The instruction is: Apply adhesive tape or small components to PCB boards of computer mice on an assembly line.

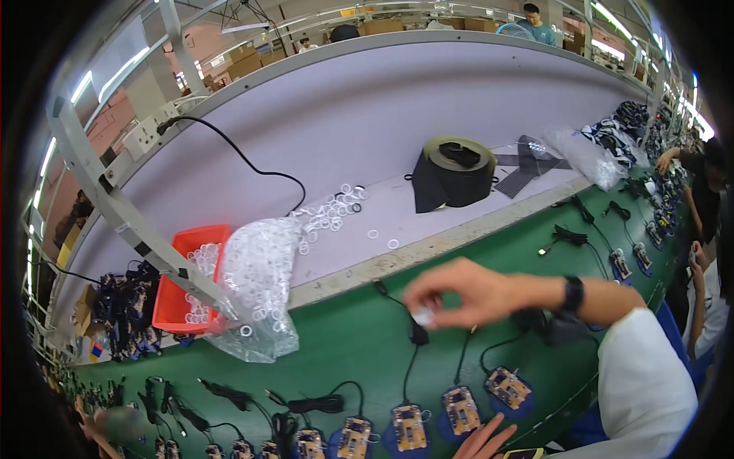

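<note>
My right hand (pixel 462 294) is raised over the green belt, arm reaching in from the right with a white sleeve and dark wristband. Its fingers pinch a small white piece (pixel 423 315), too blurred to make out fully. Just beneath lies a black cable (pixel 413 363) running to a brown circuit board (pixel 409 426). At the lower edge, my left hand (pixel 482 442) is partly in view, its fingers stretched out and apart. It lies beside another circuit board (pixel 461 411) on a dark blue round base. A third such board (pixel 508 388) sits just above its fingertips.
A red bin (pixel 170 298) and a clear plastic bag (pixel 264 268) hold white rings. Loose rings (pixel 332 218) and a black tape roll (pixel 456 176) lie on the shelf. A metal post (pixel 130 222) rises at left. Other people work at right and lower left.
</note>
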### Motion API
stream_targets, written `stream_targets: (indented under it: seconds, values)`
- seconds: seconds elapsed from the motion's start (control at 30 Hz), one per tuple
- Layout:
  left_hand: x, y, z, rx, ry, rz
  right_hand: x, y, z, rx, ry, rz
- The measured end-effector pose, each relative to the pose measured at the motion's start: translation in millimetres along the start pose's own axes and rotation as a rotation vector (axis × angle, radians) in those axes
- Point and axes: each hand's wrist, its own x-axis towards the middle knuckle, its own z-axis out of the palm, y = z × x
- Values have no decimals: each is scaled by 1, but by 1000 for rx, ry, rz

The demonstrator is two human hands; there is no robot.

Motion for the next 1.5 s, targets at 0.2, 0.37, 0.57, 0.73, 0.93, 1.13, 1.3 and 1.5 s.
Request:
stream_targets:
  seconds: [0.2,0.37,0.57,0.73,0.93,1.13,1.3,1.5]
  values:
    - [2,-10,65,363,-103,-67,-146,-46,38,36,68,112]
    - [-5,-9,60,448,-86,-66,-188,-29,59,15,194,162]
    - [-3,-6,56,460,-70,-82,-194,-21,74,-64,211,86]
    - [1,-9,52,381,-70,-112,-187,-29,67,-189,151,94]
    - [3,-8,46,307,-62,-114,-181,-50,66,-515,-25,185]
    - [2,9,25,90,62,-103,-184,-57,73,-715,12,180]
    - [-11,30,-2,25,443,-373,-204,-86,98,232,278,142]
    - [-16,35,-4,70,489,-380,-187,-97,138,97,459,-59]
